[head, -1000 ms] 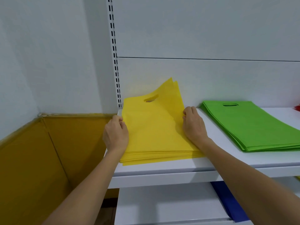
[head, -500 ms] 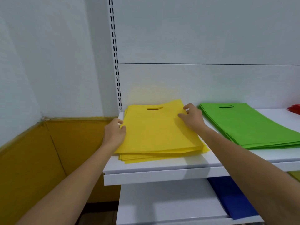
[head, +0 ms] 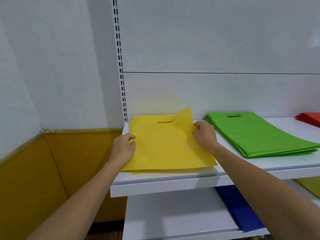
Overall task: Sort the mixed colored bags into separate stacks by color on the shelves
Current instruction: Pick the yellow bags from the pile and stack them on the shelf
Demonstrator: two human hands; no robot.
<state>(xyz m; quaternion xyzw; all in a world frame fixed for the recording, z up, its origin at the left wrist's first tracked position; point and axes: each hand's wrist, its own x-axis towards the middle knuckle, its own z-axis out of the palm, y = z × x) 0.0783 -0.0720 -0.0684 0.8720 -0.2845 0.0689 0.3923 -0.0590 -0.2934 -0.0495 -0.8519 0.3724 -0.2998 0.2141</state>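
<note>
A stack of yellow bags (head: 166, 144) lies at the left end of the upper white shelf (head: 173, 185), handle cut-outs toward the back wall. My left hand (head: 123, 148) pinches the stack's left edge between thumb and fingers. On the right edge my right hand (head: 204, 135) grips the top bags, and their far right corner stands lifted. A green stack (head: 256, 134) lies flat to the right, apart from the yellow one. Red bags (head: 310, 118) show at the far right edge.
Blue bags (head: 242, 208) lie on the lower shelf (head: 173, 215), and a dark yellow sheet (head: 310, 186) shows at the right edge below the upper shelf. A slotted upright (head: 120, 66) runs up the back wall. A yellow-panelled wall (head: 43, 179) stands to the left.
The yellow bags went from tilted up against the wall to lying flat. Both hands slid back along the stack's sides, and the top bags' far right corner has lifted again.
</note>
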